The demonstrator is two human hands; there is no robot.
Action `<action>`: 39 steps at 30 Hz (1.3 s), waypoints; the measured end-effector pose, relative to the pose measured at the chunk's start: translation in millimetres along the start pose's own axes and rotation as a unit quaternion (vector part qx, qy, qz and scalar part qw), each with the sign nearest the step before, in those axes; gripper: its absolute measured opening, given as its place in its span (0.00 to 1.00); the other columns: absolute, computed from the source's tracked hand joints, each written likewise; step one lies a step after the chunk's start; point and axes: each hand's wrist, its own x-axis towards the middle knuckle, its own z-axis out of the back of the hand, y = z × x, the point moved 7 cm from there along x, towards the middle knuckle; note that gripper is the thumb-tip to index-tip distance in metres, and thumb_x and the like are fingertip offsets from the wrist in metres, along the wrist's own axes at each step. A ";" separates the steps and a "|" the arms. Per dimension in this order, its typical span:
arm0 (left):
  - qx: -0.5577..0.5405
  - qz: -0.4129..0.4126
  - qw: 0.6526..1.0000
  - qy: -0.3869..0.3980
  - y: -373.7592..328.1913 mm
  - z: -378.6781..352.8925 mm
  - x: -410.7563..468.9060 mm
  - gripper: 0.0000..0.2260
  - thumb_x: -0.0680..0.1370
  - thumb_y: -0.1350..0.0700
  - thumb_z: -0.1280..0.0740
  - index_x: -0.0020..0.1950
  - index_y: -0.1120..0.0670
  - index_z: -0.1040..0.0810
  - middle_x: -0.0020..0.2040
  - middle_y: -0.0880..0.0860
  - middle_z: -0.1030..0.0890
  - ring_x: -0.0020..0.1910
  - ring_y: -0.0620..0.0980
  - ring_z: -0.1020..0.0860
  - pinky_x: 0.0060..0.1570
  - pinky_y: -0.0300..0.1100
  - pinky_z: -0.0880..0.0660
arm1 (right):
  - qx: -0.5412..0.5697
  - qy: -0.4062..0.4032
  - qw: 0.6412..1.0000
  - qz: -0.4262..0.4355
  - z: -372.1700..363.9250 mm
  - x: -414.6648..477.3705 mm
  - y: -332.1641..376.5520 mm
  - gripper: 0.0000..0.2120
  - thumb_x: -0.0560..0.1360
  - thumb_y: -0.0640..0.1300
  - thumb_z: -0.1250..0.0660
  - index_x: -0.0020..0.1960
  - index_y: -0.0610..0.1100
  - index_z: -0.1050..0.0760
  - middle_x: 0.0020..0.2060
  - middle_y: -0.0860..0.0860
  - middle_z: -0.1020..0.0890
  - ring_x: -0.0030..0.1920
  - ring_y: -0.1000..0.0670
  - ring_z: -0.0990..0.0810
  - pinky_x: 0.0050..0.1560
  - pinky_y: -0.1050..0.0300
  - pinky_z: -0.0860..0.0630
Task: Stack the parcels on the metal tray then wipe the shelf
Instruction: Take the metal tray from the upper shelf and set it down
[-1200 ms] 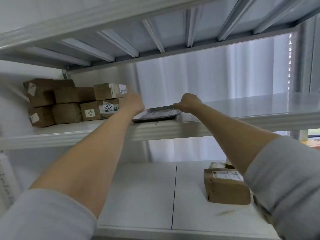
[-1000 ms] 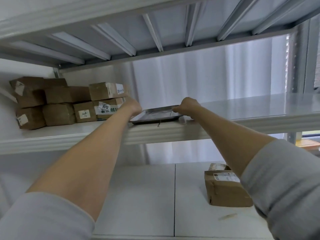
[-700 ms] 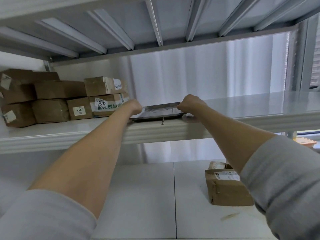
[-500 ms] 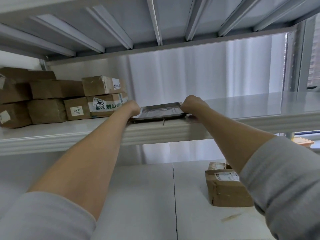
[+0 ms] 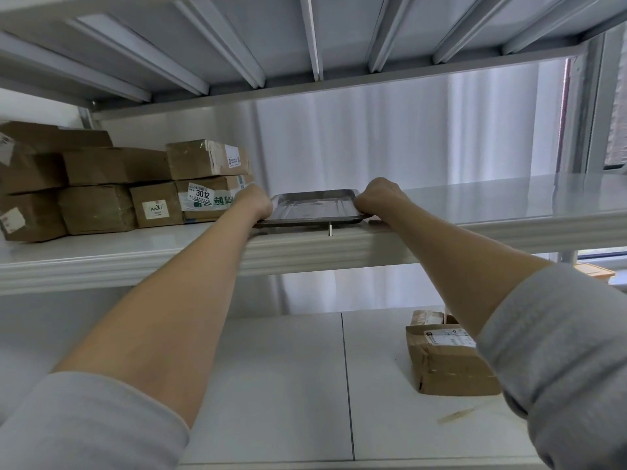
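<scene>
In the head view, the person reached up with both arms to the upper shelf [image 5: 475, 212]. The left hand [image 5: 255, 202] was curled over the left edge of the metal tray [image 5: 314, 207], and the right hand [image 5: 380, 198] was closed in the same way over its right edge. A grip on two opposite sides probably served to keep the shallow tray level and to guide it squarely. The tray lay flat, or nearly so, near the shelf's front lip, empty, just to the right of the stacked parcels [image 5: 118, 184]. That position likely suited the task, since each box would need only a short move onto it.

The parcels sat in two layers at the left of the same shelf, none yet on the tray, so the stacking had apparently not begun and the wiping lay further off. One more brown parcel [image 5: 448, 361] rested on the lower shelf [image 5: 271, 385], at the right, partly behind the right sleeve [image 5: 559, 361].

As for writing, the front box in the lower layer carried a white label [image 5: 203, 196] printed "3012", with large green characters beside it that could not be made out. The other stickers and the shipping label on the lower parcel were too small to read.
</scene>
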 end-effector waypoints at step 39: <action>-0.155 0.251 0.920 -0.258 107.6 71.5 -218.8 0.14 0.80 0.59 0.40 0.65 0.60 0.29 0.62 0.61 0.24 0.60 0.61 0.24 0.57 0.49 0.27 | 0.133 0.122 0.966 0.183 -14.9 -157.5 25.4 0.07 0.69 0.37 0.36 0.33 0.42 0.30 0.36 0.44 0.16 0.41 0.43 0.15 0.48 0.51 0.19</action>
